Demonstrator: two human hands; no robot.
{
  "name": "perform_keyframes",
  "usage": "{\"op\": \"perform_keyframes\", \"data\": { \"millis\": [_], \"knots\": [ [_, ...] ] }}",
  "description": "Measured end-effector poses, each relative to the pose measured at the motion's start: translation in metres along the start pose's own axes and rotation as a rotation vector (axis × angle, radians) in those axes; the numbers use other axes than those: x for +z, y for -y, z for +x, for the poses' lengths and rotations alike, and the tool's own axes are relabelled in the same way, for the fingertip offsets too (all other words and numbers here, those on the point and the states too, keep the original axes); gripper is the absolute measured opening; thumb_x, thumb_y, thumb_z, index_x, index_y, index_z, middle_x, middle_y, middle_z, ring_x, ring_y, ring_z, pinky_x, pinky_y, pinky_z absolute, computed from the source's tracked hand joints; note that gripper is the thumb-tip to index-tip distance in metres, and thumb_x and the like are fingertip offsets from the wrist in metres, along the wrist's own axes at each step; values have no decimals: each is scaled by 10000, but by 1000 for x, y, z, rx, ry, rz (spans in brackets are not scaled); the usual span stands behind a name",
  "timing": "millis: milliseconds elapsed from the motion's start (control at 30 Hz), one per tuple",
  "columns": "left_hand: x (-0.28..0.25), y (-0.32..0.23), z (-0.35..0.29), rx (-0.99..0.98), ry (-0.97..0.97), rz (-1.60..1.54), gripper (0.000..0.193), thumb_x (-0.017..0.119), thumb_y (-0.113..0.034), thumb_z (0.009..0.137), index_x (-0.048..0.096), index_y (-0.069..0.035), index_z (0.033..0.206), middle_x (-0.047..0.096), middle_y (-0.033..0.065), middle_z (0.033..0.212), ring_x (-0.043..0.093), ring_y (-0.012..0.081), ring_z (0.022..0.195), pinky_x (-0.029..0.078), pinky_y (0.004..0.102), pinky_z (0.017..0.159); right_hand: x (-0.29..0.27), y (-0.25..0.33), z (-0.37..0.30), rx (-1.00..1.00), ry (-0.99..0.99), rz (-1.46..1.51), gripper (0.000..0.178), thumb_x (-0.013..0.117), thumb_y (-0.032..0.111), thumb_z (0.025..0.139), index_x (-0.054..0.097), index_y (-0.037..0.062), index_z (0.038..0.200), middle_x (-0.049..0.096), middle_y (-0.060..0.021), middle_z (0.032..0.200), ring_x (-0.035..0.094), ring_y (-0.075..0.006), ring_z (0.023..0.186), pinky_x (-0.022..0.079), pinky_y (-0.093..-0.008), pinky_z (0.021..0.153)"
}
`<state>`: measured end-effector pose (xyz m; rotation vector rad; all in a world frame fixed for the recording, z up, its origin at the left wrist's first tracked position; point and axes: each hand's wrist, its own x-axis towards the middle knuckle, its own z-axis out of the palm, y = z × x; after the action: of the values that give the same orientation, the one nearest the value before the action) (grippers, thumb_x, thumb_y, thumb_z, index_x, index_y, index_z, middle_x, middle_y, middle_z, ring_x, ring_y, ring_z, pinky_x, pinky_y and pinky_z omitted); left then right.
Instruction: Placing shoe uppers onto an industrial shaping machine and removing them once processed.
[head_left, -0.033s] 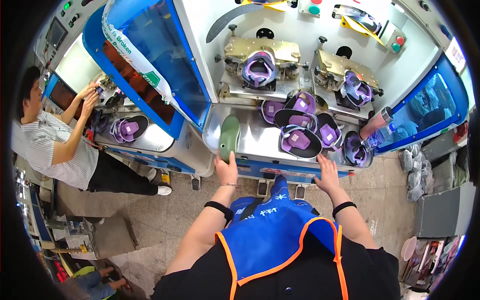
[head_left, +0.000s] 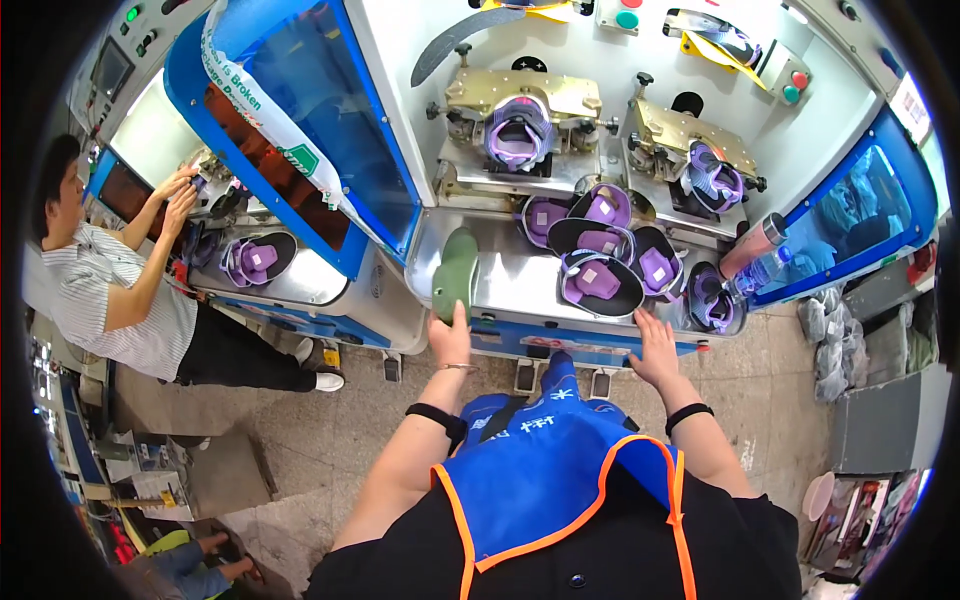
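Observation:
My left hand (head_left: 450, 335) is closed round the near end of a green shoe last (head_left: 457, 270), a foot-shaped form held over the left part of the metal shelf (head_left: 510, 285). A dark hole shows in it by my fingers. My right hand (head_left: 653, 348) lies with fingers stretched on the shelf's front edge, holding nothing. Just beyond its fingertips sits a purple and black shoe upper (head_left: 598, 281). Several more such uppers crowd the shelf behind it, among them one upper (head_left: 659, 270) to the right and another upper (head_left: 711, 300) near the right end.
Behind the shelf, one clamp station (head_left: 522, 95) carries a shoe upper (head_left: 518, 135); a second station (head_left: 690, 135) holds another upper. A pink tumbler (head_left: 755, 245) and plastic bottle (head_left: 765, 270) stand at right. A blue-framed door (head_left: 330, 120) hangs open. A co-worker (head_left: 130, 270) works at left.
The green last has tilted and turned a little in my left hand, its far end shifting slightly. My right hand and the shoe uppers stay where they were.

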<state>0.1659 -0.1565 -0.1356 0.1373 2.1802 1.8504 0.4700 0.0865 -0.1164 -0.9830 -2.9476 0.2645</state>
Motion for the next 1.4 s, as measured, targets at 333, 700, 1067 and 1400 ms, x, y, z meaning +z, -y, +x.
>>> {"op": "perform_keyframes", "data": {
  "millis": [333, 700, 1067, 1400],
  "knots": [
    [-35, -21, 14, -648, 224, -1098, 502, 510, -414, 972, 506, -10, 1270, 588, 193, 1202, 641, 344, 1035, 619, 355, 751, -3, -1, -4, 14, 19, -3, 931, 733, 187, 694, 243, 125, 1483, 308, -49, 1516, 316, -247, 1384, 189, -478, 1177],
    [31, -18, 21, 401, -43, 28, 779, 713, -330, 870, 293, 42, 1411, 565, 224, 1235, 575, 287, 1110, 432, 363, 965, -3, 0, 0, -4, 25, -3, 923, 729, 214, 717, 232, 118, 1489, 308, -56, 1517, 321, -255, 1382, 202, -485, 1171],
    [83, -66, -48, -785, 369, -318, 605, 543, -525, 936, 446, -60, 1310, 548, 190, 1210, 639, 295, 950, 557, 416, 777, -8, -12, -1, -6, 90, 8, 957, 765, 248, 715, 225, 115, 1493, 310, -58, 1516, 320, -258, 1385, 227, -480, 1163],
    [68, -58, -35, -696, 659, -683, 408, 656, -55, 893, 522, -2, 1275, 622, 118, 1209, 608, 225, 1109, 473, 383, 1009, -78, 11, 21, -188, -120, 370, 346, 674, 118, 789, 636, 91, 1132, 625, -124, 1090, 649, -293, 924, 530, -364, 803]
  ]
}}
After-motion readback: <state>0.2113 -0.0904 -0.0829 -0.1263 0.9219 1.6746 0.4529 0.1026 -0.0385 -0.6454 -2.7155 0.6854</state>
